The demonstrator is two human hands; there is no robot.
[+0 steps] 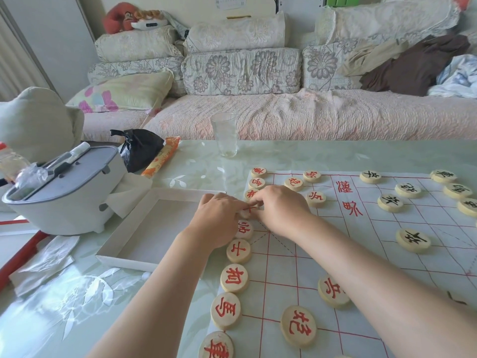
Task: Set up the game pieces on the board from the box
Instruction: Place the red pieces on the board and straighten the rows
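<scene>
A white paper board (361,254) with red grid lines lies on the table. Round wooden pieces with red characters run in a column along its left edge (235,277), and several black-character pieces (413,240) sit at the right. My left hand (216,220) and my right hand (281,208) meet over the left edge, both pinching one red-character piece (249,210) that is mostly hidden by the fingers. The shallow white box (124,244) lies left of the board, with nothing visible inside.
A clear drinking glass (224,134) stands behind the board. A grey-and-white lidded container (64,192), a black bag (140,148) and an orange packet (161,157) sit at the left. Crumpled plastic (44,262) lies near the front left. A sofa runs behind the table.
</scene>
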